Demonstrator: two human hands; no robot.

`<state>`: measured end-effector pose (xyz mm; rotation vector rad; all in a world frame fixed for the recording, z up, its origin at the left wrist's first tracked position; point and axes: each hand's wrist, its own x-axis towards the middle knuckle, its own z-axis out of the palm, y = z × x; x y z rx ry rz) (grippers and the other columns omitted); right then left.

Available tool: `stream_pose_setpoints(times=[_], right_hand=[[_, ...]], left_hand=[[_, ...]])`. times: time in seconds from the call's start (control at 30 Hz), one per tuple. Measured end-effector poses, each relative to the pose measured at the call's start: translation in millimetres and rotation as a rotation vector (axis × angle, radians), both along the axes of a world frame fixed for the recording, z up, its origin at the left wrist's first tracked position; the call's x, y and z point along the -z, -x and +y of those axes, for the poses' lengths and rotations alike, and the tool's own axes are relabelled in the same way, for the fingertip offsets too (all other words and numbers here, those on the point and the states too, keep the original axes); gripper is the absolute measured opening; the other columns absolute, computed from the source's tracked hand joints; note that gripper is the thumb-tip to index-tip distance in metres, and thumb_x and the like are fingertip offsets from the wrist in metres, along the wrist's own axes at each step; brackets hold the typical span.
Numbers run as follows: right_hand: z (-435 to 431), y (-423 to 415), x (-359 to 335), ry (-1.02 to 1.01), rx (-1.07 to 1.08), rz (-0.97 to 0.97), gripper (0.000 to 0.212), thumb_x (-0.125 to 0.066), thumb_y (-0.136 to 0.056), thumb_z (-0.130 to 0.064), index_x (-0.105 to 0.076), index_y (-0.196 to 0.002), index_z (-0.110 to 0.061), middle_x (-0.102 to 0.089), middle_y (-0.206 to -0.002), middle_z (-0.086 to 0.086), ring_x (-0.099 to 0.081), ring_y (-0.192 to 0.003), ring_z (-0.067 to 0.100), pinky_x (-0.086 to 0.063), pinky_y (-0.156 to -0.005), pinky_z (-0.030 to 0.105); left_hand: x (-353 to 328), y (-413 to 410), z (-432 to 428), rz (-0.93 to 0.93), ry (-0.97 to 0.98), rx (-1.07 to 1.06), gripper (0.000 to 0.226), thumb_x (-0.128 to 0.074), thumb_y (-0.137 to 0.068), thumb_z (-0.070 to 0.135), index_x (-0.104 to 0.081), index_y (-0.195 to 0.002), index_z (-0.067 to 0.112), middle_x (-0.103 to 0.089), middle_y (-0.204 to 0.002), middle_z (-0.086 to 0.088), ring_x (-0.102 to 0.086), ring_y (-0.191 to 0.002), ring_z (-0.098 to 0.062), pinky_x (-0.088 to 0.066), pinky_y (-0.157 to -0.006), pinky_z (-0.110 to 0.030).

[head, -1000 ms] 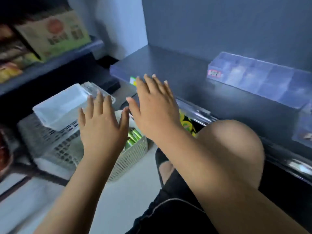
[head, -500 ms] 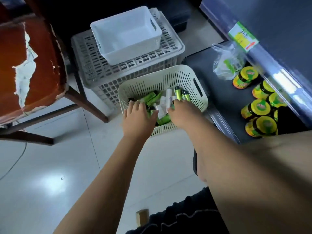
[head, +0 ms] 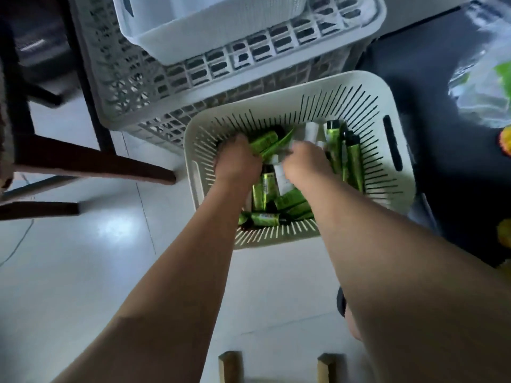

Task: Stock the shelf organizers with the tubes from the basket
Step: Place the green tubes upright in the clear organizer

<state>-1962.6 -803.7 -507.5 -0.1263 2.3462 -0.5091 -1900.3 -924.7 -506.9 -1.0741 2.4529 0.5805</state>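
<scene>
While both forearms reach up from the bottom of the frame, they cover the middle of the cream slotted basket (head: pixel 300 102) and hide part of its load. A grey lattice crate (head: pixel 132 87) stands just behind the basket, in the upper centre, with a white bin (head: pixel 210 34) sitting on top of it. Dark wooden chair legs (head: pixel 91 158) cross the left side above the pale tiled floor (head: pixel 69 272). On the right a dark low shelf (head: pixel 409 64) carries a crumpled clear plastic bag (head: pixel 481 89), and yellow-lidded jars (head: pixel 505 142) are cut off by the right edge. Two pale wooden posts (head: pixel 231 366) poke up at the bottom edge.

Inside the basket lie the tubes (head: pixel 266 185), mostly green with dark caps and a few white, heaped in all directions; some lean against the right wall. The left hand (head: pixel 237 158) and the right hand (head: pixel 307 161) are both down in the heap, near each other, knuckles up and fingers curled under. Blur and the hands' own backs hide the fingertips, so whether either one grips a tube cannot be told.
</scene>
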Motion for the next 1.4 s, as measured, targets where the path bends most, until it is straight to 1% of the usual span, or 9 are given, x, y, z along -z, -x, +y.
stream_pose_setpoints(times=[0.17,0.4,0.53,0.67,0.9,1.03,1.17,1.33,1.4], right_hand=[[-53.5,10.7,36.1,0.01,0.278,-0.121,0.032,-0.054,-0.099,-0.012,-0.064,-0.128,-0.006,-0.067,-0.125,0.013,-0.065,-0.112,0.03,-0.056,-0.088,0.035],[-56.6,8.0,67.0,0.287,0.905,-0.502,0.022,-0.044,-0.103,-0.007,-0.056,-0.084,-0.008,-0.067,-0.079,0.013,-0.067,-0.058,0.027,-0.062,-0.075,0.043],[-55.7,10.5,66.4,0.383,0.905,-0.583,0.02,-0.04,-0.106,-0.017,-0.057,-0.097,-0.013,-0.065,-0.099,0.008,-0.064,-0.067,0.019,-0.057,-0.049,0.027],[-57.4,10.3,70.0,0.399,0.943,-0.585,0.018,-0.054,-0.101,-0.012,-0.058,-0.083,-0.01,-0.067,-0.078,0.009,-0.065,-0.059,0.02,-0.063,-0.069,0.033],[-40.6,1.4,69.8,0.638,1.041,-0.541,0.01,-0.069,-0.091,-0.019,-0.065,-0.099,-0.016,-0.068,-0.072,0.004,-0.059,-0.045,0.012,-0.051,-0.054,0.025],[-24.1,-5.3,71.9,0.728,1.043,-0.557,0.031,-0.083,-0.08,-0.036,-0.073,-0.104,-0.018,-0.077,-0.101,0.006,-0.073,-0.076,0.022,-0.063,-0.073,0.037],[-19.2,-8.6,59.0,0.813,1.106,-0.609,0.041,-0.087,-0.077,-0.038,-0.073,-0.11,-0.018,-0.075,-0.112,0.009,-0.072,-0.106,0.028,-0.061,-0.088,0.042],[-9.0,-19.8,27.1,0.927,1.066,-0.621,0.022,-0.081,-0.085,-0.027,-0.072,-0.103,-0.018,-0.076,-0.11,0.012,-0.075,-0.094,0.025,-0.061,-0.088,0.041],[-1.4,-25.5,4.9,0.902,1.016,-0.542,0.012,-0.08,-0.086,-0.025,-0.071,-0.093,-0.021,-0.077,-0.107,0.011,-0.074,-0.082,0.021,-0.063,-0.075,0.032]], left_hand=[[22.1,10.7,-10.5,-0.044,0.072,0.034,0.037,-0.058,-0.081,0.008,-0.065,-0.116,0.018,-0.068,-0.118,-0.012,-0.057,-0.121,-0.036,-0.052,-0.097,-0.044],[23.6,-0.1,-34.4,0.171,-0.197,-0.135,0.029,-0.068,-0.086,0.016,-0.072,-0.115,0.02,-0.072,-0.108,-0.001,-0.064,-0.098,-0.019,-0.041,-0.076,-0.022],[23.1,-12.4,-43.2,0.202,-0.229,-0.171,0.034,-0.068,-0.083,0.011,-0.071,-0.115,0.019,-0.069,-0.106,-0.001,-0.062,-0.096,-0.017,-0.041,-0.074,-0.022],[26.0,-11.8,-45.9,0.177,-0.256,-0.182,0.029,-0.068,-0.082,0.01,-0.07,-0.108,0.023,-0.067,-0.097,0.001,-0.063,-0.09,-0.018,-0.041,-0.067,-0.024],[12.8,-4.3,-42.5,0.302,-0.31,-0.285,0.028,-0.069,-0.085,0.011,-0.074,-0.112,0.018,-0.069,-0.094,0.005,-0.065,-0.085,-0.01,-0.046,-0.064,-0.016],[-6.1,-18.5,-29.1,0.511,-0.484,-0.426,0.029,-0.076,-0.084,0.0,-0.073,-0.112,0.008,-0.073,-0.081,0.012,-0.069,-0.07,0.004,-0.05,-0.064,-0.011],[-23.3,-28.1,-15.9,0.669,-0.544,-0.469,0.029,-0.079,-0.081,-0.005,-0.074,-0.093,0.021,-0.074,-0.087,0.005,-0.072,-0.079,-0.005,-0.055,-0.07,-0.02],[-46.3,-25.7,-6.6,0.849,-0.602,-0.53,0.016,-0.083,-0.079,0.001,-0.075,-0.091,0.007,-0.076,-0.087,-0.01,-0.074,-0.082,-0.028,-0.062,-0.079,-0.043],[-59.4,-23.8,-1.8,0.897,-0.635,-0.536,0.019,-0.085,-0.079,0.011,-0.076,-0.093,0.004,-0.074,-0.09,-0.02,-0.072,-0.082,-0.031,-0.061,-0.083,-0.048]])
